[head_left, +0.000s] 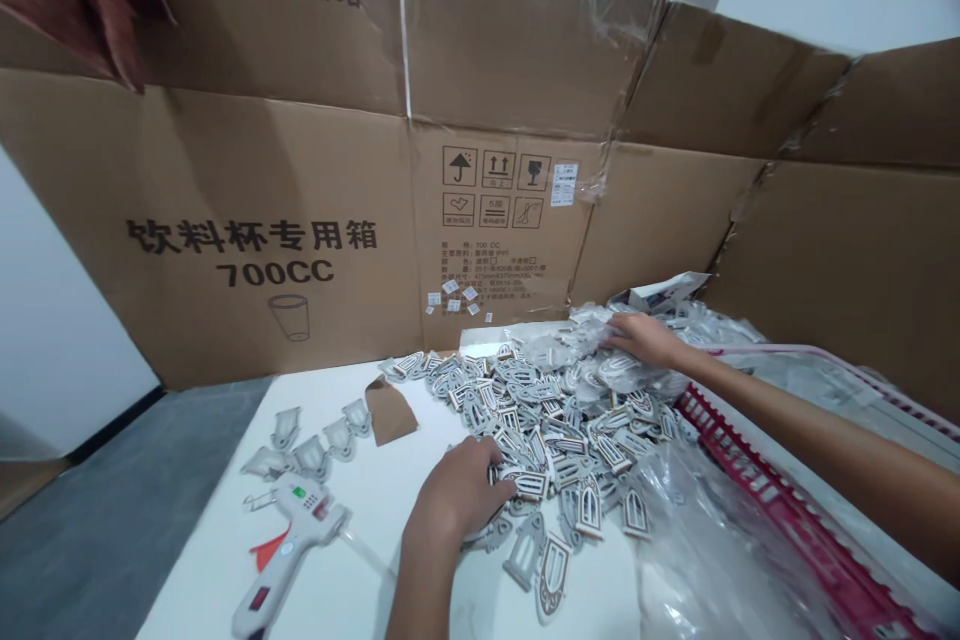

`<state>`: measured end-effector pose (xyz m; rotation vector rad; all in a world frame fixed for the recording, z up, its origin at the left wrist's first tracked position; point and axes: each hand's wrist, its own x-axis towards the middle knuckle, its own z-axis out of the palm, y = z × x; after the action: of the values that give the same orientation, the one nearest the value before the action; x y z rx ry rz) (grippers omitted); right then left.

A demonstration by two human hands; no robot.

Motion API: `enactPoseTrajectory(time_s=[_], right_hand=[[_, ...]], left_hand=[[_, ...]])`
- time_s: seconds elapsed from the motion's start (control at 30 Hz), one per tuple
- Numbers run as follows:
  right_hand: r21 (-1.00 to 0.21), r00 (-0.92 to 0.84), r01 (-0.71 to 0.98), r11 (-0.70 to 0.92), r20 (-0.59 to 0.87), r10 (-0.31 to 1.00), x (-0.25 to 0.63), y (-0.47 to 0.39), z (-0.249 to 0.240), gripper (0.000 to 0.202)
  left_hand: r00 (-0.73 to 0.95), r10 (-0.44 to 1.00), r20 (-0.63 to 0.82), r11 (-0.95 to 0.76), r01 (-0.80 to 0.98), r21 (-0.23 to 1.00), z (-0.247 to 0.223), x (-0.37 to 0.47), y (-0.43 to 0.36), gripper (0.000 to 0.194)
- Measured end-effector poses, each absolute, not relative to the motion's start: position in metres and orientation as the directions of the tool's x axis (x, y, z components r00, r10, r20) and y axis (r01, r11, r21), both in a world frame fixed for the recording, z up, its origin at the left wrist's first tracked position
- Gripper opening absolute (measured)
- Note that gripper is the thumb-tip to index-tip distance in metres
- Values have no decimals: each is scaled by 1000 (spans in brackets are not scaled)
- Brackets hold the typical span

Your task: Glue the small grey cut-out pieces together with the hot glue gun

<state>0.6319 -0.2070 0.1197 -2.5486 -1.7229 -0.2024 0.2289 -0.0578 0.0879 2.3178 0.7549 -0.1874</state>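
A heap of small grey and white arched window-shaped pieces point(555, 420) covers the middle of the white table. At its near left edge, my left hand point(457, 495) is curled with thumb and fingers closing round an arched piece point(529, 485); the fingertips are partly hidden. My right hand point(637, 338) reaches to the back of the heap, its fingers closed on a clear plastic bag point(619, 370) that has more of these pieces in or under it. Several loose pieces lie near me, among them a patterned one point(553, 565).
A white glue gun point(296, 530) lies at the left near several grey pieces point(311, 455) and a brown cardboard scrap point(391, 412). A pink-red plastic basket point(780, 510) and crumpled clear plastic point(712, 540) are at the right. Tall cardboard point(300, 160) walls the back.
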Motion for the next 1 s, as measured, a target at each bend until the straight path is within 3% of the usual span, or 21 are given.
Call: enactPoseTrajectory(time_s=[0.17,0.43,0.57,0.67,0.73,0.83,0.93,1.0], right_hand=[[-107,472,880,-463,307,826,619,-234,141,37],[-421,438,857,-296,295,849,563,-234,153,33],[-538,488,797,-274,308,817,547,-233,150,41],[-663,492,693,-283,149,858,529,-239,142,55],[-728,376,633,-262,-6,927,514,-243,136,61],[-784,223,585,-207,-90,971,496,-244,127,59],[-782,179,591,-196,-109,978,489,-240,117,53],[-693,125,703,-162,-104,987,487,-239,108,41]], left_hand=[[839,472,-269,-645,537,543,94,233,-62,33],[887,448,-111,-706,427,564,101,245,-79,25],[893,448,-52,-696,385,606,98,250,-86,36],[901,434,-20,-672,338,659,93,255,-89,55],[907,422,-9,-646,308,698,89,258,-90,67],[904,426,-13,-617,302,727,86,260,-92,81],[906,422,-23,-634,313,708,84,260,-92,70],[914,407,-9,-661,301,687,82,261,-91,56]])
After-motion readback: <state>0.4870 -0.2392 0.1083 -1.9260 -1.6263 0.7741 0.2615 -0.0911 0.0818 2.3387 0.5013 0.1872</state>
